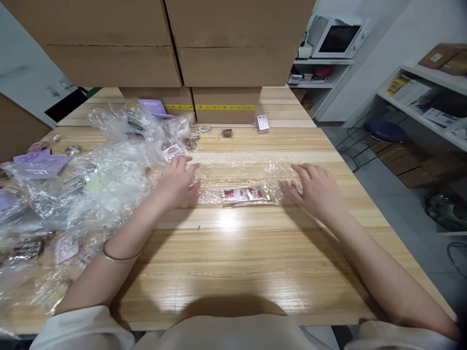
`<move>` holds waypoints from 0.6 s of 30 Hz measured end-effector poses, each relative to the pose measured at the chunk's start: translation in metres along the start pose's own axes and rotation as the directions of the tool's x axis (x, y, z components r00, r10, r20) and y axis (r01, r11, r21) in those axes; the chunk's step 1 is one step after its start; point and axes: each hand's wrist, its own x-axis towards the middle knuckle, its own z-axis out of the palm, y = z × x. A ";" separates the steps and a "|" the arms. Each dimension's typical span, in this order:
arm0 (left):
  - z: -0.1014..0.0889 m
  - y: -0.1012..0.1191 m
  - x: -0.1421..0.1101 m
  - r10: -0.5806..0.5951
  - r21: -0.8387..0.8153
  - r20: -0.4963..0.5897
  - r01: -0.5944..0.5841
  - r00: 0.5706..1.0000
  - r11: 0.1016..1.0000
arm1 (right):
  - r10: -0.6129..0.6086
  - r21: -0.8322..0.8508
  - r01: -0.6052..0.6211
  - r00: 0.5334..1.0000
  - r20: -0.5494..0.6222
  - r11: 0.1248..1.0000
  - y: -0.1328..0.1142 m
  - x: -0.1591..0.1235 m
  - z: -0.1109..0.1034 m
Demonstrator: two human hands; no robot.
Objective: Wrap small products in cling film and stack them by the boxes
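A thin sheet of clear plastic film [279,167] lies spread on the wooden table in front of me. Along its near side rests a small flat packet [246,195], gold-edged with red and white print. My left hand [177,183] is at the film's left end, beside a heap of crumpled clear plastic wrapping [120,167]; its fingers and thumb are apart. At the opposite end, my right hand [318,189] also has its thumb and curved fingers apart. Both hands are close to the film, and whether their fingertips touch it I cannot tell. The packet lies between them, touched by neither.
Large cardboard boxes [226,39] are stacked at the table's back. A small brown wrapped piece [227,132] and a white-labelled packet [262,123] lie before them. Purple cards [42,164] sit among the wrapping at left. Beyond the table's right edge stand shelves and a stool [386,131].
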 end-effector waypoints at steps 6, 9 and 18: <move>0.050 0.054 -0.003 0.533 -0.201 0.021 -0.519 0.846 0.831 | -0.409 0.373 0.331 0.900 0.153 0.867 -0.027 -0.009 0.024; 0.074 0.059 0.004 0.502 -0.166 0.031 -0.491 0.864 0.855 | -0.397 0.414 0.307 0.905 0.151 0.857 -0.030 -0.010 0.040; 0.049 0.029 0.002 0.339 -0.297 0.162 -0.282 0.927 0.912 | -0.364 0.325 0.293 0.913 0.184 0.899 -0.013 -0.014 0.039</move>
